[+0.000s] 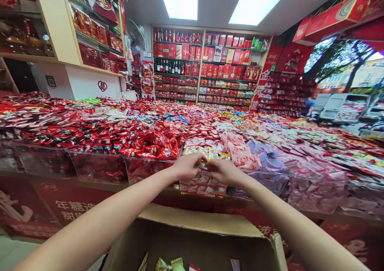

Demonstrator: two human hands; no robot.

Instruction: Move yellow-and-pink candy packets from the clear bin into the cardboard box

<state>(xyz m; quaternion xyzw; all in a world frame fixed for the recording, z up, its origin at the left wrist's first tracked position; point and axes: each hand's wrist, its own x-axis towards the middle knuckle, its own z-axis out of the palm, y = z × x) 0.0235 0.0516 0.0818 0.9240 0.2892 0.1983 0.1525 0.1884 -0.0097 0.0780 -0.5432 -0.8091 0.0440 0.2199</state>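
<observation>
Both my arms reach forward over an open cardboard box [192, 223] to a clear plastic bin [204, 185] of small wrapped candies. My left hand [186, 166] and my right hand [223, 171] meet at the bin's front rim, fingers curled together over the pink, white and yellow candy packets [207, 151]. What the fingers hold is hidden between the two hands. The bin sits between a bin of red candies [150, 141] on the left and pink and lilac packets [258, 155] on the right.
A long counter of clear bins heaped with wrapped sweets [90, 123] runs across the shop. Shelves of red gift boxes and bottles [210, 67] line the back wall. The cardboard box below holds a few packets [169, 264]. Parked vehicles [342, 107] show through the right opening.
</observation>
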